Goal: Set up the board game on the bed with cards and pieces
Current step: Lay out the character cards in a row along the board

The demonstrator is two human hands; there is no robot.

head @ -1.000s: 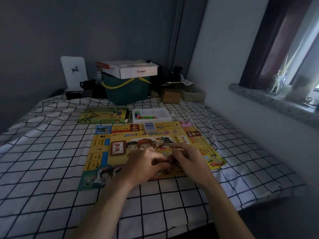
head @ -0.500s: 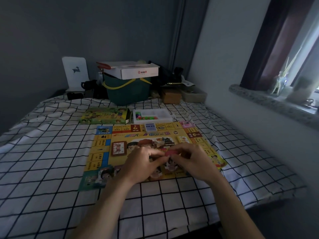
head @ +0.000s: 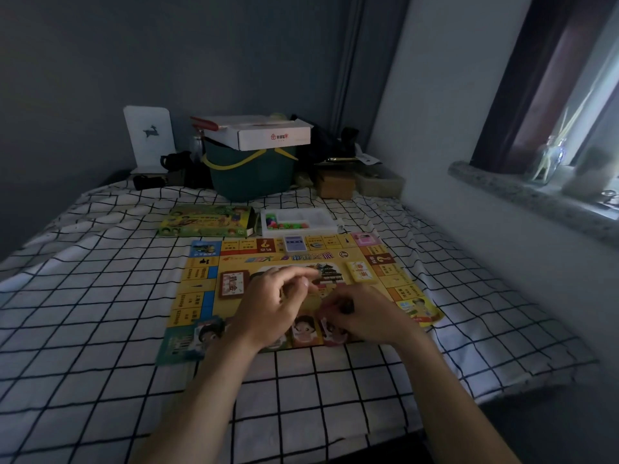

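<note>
The yellow game board (head: pixel 197 289) lies on the checked bedsheet (head: pixel 83 313). On it sit a red-brown card stack (head: pixel 233 283), a yellow stack (head: pixel 360 271) and a blue stack (head: pixel 294 243). Character cards (head: pixel 303 329) line the board's near edge. My left hand (head: pixel 274 306) hovers over the board's middle with fingers loosely curled and thumb near the forefinger; whether it holds anything is hidden. My right hand (head: pixel 368 318) pinches a small dark game piece (head: pixel 348 306) just above the near edge.
Behind the board lie a green game box (head: pixel 206 222) and a white tray (head: pixel 321 226) with several coloured pieces. A green bucket (head: pixel 251 175) topped by a white carton stands at the bed's head. A wall and window sill (head: pixel 522 195) run along the right.
My hands, joined on one small piece before, have drawn apart. The left hand rose and shifted left, while the right kept the piece low near the board's edge.
</note>
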